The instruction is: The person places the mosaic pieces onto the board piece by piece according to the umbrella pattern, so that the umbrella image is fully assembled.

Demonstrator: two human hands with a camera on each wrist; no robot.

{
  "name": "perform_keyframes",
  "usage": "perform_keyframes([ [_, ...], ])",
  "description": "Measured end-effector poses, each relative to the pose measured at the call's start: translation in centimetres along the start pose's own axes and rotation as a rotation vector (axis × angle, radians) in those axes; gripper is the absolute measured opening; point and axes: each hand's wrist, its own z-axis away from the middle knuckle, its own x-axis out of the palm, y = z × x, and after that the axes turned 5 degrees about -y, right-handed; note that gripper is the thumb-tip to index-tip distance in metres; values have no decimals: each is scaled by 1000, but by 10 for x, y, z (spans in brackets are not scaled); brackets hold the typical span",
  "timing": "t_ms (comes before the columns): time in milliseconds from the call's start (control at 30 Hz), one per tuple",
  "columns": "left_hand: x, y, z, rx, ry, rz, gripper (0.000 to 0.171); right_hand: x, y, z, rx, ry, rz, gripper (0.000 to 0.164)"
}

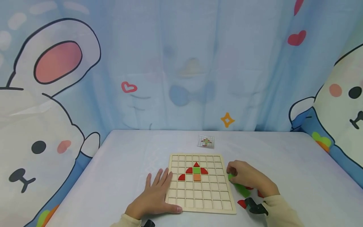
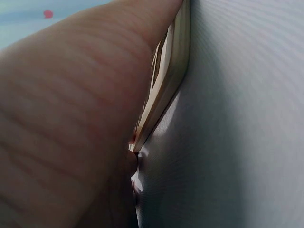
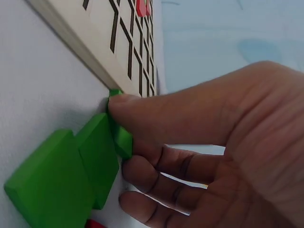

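A square wooden grid board [image 1: 210, 195] lies on the table. My left hand [image 1: 154, 197] rests along its left side with the fingers spread, the thumb at the front edge. On the grid are a red triangle [image 1: 196, 164], a green square [image 1: 196, 170], an orange square [image 1: 197, 177] and several red quarter-round pieces. Just off the board's right edge, my right hand [image 1: 245, 175] pinches a green block [image 3: 124, 142] between thumb and fingers, partly hidden by them. Other green blocks [image 3: 57, 180] lie on the table beside that hand.
Several red pieces [image 1: 242, 204] lie near the right wrist, partly covered by the arm and its black strap. A small picture card [image 1: 206, 142] with a similar coloured pattern lies behind the board. A light blue curtain [image 1: 187, 63] hangs at the table's far edge.
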Motion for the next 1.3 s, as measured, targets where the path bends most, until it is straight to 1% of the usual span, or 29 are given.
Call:
perform_keyframes([
  [133,0,0,1,6,4,-8,129,0,-2,0,21,-16,-6,20],
  [300,0,0,1,3,4,-10,129,0,-4,0,17,-22,3,19],
  [433,0,1,1,-3,-3,-4,129,1,-3,0,-6,-12,16,21],
  [500,1,0,1,-5,-2,-1,129,2,-3,0,6,0,19,21],
  [600,2,0,1,-3,3,1,129,1,-5,1,14,44,16,18],
  [667,2,-1,1,0,6,-3,129,0,-7,1,21,92,24,14],
  [733,2,-1,1,1,4,-6,129,-2,-7,2,9,149,22,10],
  [800,1,0,1,1,1,-10,129,-4,-8,3,20,197,1,7],
  [867,0,1,1,0,-3,-8,129,-5,-10,2,29,225,-52,6],
  [967,-2,3,2,2,-8,-8,129,-6,-13,1,44,226,-174,14],
  [1067,-3,3,3,6,-7,-13,129,-4,-16,0,26,195,-317,20],
  [1167,-3,3,3,8,-3,-18,129,-2,-19,-2,-22,155,-453,23],
  [1300,-3,3,3,7,-4,-12,129,4,-24,-5,-74,106,-591,27],
])
